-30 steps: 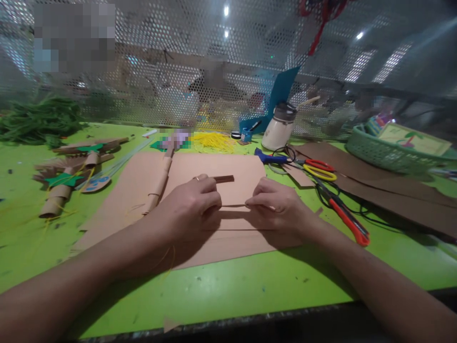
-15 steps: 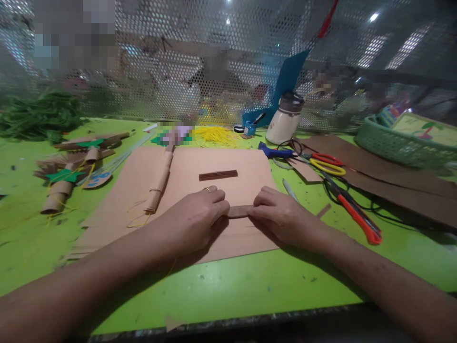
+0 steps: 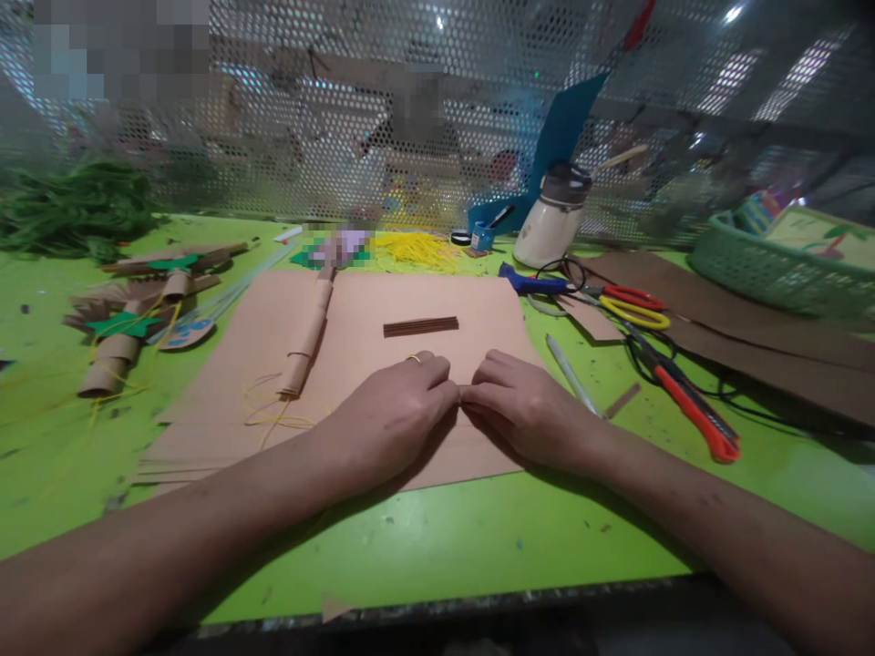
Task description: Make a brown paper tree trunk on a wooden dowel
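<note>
My left hand (image 3: 410, 405) and my right hand (image 3: 523, 401) almost meet over brown paper sheets (image 3: 362, 305). Both have their fingers closed on a small brown paper strip (image 3: 465, 394). Only a sliver of it shows between the fingertips; the rest is hidden. Just beyond the hands lies a dark brown pleated strip (image 3: 420, 326) on the top sheet. To the left, a rolled brown paper tube (image 3: 307, 342) with yellow thread at its lower end rests on the sheets.
On the green table (image 3: 437, 547), paper figures (image 3: 116, 342) lie left. At right are a pen (image 3: 570, 372), a red cutter (image 3: 697, 410), scissors (image 3: 635, 305), a blue-handled tool (image 3: 533, 282) and a green basket (image 3: 779, 273). A white jug (image 3: 552, 223) stands behind.
My hands have drawn closer together, the right shifting toward the left, so the strip between them is now mostly covered. The view has shifted slightly. The pleated strip stays put.
</note>
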{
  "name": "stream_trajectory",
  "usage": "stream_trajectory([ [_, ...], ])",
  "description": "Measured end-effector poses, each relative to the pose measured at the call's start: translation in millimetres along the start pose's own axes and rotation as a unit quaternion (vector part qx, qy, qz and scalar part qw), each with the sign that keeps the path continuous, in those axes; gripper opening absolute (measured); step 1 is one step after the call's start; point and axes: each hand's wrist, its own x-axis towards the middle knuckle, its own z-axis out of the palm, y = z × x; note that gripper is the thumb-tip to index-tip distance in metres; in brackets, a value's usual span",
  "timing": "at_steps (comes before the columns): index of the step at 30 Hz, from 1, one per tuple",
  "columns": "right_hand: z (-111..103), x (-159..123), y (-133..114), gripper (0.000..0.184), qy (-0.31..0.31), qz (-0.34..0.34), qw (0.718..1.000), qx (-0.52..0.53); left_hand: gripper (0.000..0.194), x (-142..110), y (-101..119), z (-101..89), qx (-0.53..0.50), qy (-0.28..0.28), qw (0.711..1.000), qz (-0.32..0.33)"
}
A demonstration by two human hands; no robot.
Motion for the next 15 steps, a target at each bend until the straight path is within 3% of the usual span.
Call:
stream_trajectory([
  [3, 1.2, 0.6, 0.2, 0.026, 0.001, 0.007, 1.000, 0.023, 0.024, -0.1, 1.4, 0.4, -0.005, -0.001, 1.000, -0.006],
  [10, 0.0, 2.6, 2.4, 0.018, -0.012, 0.076, 0.991, 0.110, 0.023, -0.7, -2.4, 3.3, -0.127, -0.028, 0.985, -0.111],
  [15, -6.7, 5.3, 4.6, 0.014, -0.035, 0.133, 0.982, 0.130, 0.022, 0.5, -7.8, -1.0, -0.151, -0.052, 0.977, -0.143],
])
